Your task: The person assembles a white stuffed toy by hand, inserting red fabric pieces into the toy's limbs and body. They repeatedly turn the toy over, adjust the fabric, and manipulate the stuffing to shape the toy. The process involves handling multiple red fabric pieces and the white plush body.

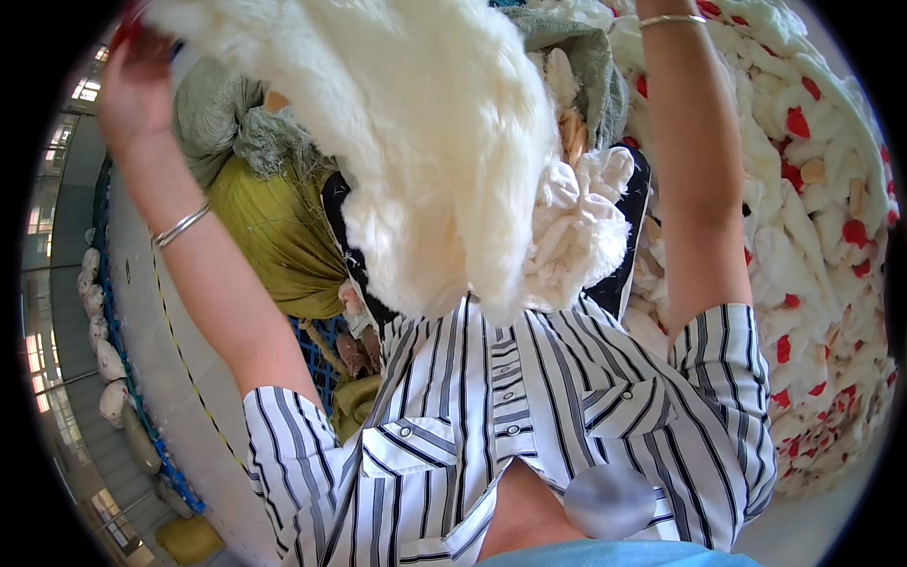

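Nearest to me is my own striped shirt (501, 425), filling the six o'clock part of the view, with both forearms rising out of its short sleeves. Above it, at twelve o'clock, hangs the white fur piece (406, 142), lifted high in front of my head with its lower edge dangling toward my chest. My left hand (132, 90) at ten o'clock is up by the fur's upper left corner, and I judge it is closed on that corner, though the fingers blur into something red there and I cannot be sure. My right hand is cut off past the top edge at one o'clock; only the forearm with its bracelet (671, 20) shows, so I cannot tell its grip. To handle the fur well I would keep both corners level and taut, so it hangs flat and clear of the heap. Behind it at three o'clock sits a big pile of white plush pieces with red patches (822, 189); at nine o'clock lie an olive sack (274, 236) and grey-green cloth (213, 118), partly hidden by the fur.
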The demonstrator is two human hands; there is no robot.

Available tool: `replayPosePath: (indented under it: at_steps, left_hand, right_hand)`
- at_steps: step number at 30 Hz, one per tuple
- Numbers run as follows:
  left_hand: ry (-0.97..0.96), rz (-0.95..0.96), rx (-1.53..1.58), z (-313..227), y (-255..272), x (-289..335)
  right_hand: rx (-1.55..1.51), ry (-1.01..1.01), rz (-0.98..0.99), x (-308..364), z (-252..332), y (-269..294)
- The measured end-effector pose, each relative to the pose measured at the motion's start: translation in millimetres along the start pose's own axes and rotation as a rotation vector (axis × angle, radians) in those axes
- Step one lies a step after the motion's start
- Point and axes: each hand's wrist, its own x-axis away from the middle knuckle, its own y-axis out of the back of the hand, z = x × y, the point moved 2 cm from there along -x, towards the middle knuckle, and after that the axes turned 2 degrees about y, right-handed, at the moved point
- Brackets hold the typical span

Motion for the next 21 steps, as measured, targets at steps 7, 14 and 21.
replayPosePath:
  at_steps: [7, 14, 21]
  left_hand:
    - [0.764, 0.226, -0.325, 167, 47, 182]
    - [1.203, 0.233, -0.066, 182, 50, 351]
    - [1.252, 0.189, -0.091, 186, 51, 397]
  right_hand:
    - [0.196, -0.5, 0.094, 101, -160, 10]
    - [0.127, -0.467, 0.489, 155, -213, -33]
    - [0.378, -0.263, 0.726, 188, -132, -132]
